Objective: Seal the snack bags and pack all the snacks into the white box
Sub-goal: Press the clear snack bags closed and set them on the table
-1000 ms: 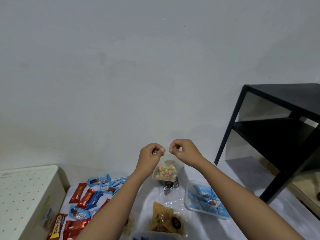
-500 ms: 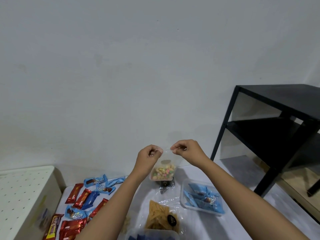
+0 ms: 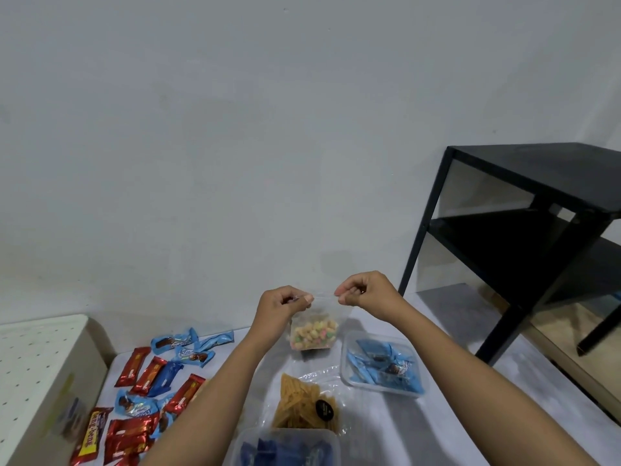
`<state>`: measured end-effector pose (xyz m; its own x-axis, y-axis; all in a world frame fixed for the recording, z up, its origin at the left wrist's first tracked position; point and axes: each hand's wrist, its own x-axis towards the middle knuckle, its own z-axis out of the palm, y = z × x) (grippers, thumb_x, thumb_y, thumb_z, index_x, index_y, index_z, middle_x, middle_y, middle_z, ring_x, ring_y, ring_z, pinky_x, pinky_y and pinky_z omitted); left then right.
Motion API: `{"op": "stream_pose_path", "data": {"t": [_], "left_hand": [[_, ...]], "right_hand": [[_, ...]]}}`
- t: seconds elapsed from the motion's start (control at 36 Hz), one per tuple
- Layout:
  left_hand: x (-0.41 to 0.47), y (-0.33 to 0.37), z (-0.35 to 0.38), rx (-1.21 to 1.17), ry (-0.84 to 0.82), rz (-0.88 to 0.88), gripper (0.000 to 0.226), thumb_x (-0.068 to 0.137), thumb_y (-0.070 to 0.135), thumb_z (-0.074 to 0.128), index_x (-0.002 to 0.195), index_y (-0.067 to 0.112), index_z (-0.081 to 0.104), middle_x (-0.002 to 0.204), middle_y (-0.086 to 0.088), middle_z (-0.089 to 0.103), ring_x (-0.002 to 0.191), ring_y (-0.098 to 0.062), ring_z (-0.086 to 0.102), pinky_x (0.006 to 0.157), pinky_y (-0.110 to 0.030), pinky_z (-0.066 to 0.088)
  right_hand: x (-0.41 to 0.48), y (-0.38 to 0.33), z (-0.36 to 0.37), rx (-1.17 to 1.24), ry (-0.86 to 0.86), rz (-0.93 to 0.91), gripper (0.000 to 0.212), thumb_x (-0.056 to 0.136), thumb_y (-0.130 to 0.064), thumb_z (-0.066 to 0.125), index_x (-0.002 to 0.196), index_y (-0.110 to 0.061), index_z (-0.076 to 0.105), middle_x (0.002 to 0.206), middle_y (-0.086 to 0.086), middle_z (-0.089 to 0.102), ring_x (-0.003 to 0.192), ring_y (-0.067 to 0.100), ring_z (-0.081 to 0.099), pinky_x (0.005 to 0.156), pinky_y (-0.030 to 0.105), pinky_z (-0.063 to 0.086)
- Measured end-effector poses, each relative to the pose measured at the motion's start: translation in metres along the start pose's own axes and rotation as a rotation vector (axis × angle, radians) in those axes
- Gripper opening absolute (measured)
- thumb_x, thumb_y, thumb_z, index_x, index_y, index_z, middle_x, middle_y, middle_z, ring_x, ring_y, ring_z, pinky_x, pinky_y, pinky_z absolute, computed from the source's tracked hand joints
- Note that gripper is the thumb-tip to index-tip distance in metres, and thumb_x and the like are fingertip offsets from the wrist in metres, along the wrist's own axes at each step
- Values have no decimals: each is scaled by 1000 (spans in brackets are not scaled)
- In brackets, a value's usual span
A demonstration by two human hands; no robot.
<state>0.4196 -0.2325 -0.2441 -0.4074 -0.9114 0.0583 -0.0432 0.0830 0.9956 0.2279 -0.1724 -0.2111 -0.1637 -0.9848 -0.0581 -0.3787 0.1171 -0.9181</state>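
We hold a clear bag of colourful puffed snacks (image 3: 314, 332) above the table (image 3: 386, 422), left hand (image 3: 279, 307) and right hand (image 3: 366, 292) pinching its top corners. Sealing seems underway; next we should press along the strip.

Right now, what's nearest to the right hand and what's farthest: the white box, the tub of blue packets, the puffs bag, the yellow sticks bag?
1. The puffs bag: pinched at its top by the right hand itself.
2. The tub of blue packets: just below, on the right.
3. The yellow sticks bag: middle, nearer the person.
4. The white box: far left.
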Motion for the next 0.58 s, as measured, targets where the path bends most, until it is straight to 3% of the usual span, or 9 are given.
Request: {"op": "stream_pose_path", "data": {"t": [0.14, 0.25, 0.42, 0.58], "left_hand": [[-2, -5, -2, 21, -62, 19, 12, 83, 7, 65, 91, 1, 72, 79, -2, 70, 70, 2, 64, 68, -9, 47], [0, -10, -4, 104, -137, -10, 12, 86, 14, 63, 89, 9, 74, 87, -4, 70, 82, -7, 64, 76, -19, 49], [0, -17, 6, 86, -63, -5, 9, 84, 6, 64, 85, 5, 73, 81, -2, 70, 71, 3, 64, 68, -8, 47], [7, -16, 6, 43, -20, -5, 10, 85, 8, 63, 88, 6, 72, 81, -1, 71, 72, 1, 65, 71, -11, 50]], "right_hand": [[-4, 10, -5, 26, 37, 5, 10, 74, -3, 75, 83, -8, 73, 76, 12, 66, 67, 10, 60, 64, 10, 50], [-8, 21, -8, 6, 50, 47, 5, 74, -5, 76, 76, -8, 73, 70, 14, 65, 58, 8, 58, 60, 13, 51], [-10, 27, -4, 4, 76, 37, 6, 77, 2, 70, 76, -4, 69, 64, 5, 57, 58, 11, 48, 55, 10, 48], [-12, 24, -4, 27, 42, 7, 5, 80, -4, 70, 77, -6, 68, 63, 0, 53, 61, 11, 47, 62, 16, 48]]}}
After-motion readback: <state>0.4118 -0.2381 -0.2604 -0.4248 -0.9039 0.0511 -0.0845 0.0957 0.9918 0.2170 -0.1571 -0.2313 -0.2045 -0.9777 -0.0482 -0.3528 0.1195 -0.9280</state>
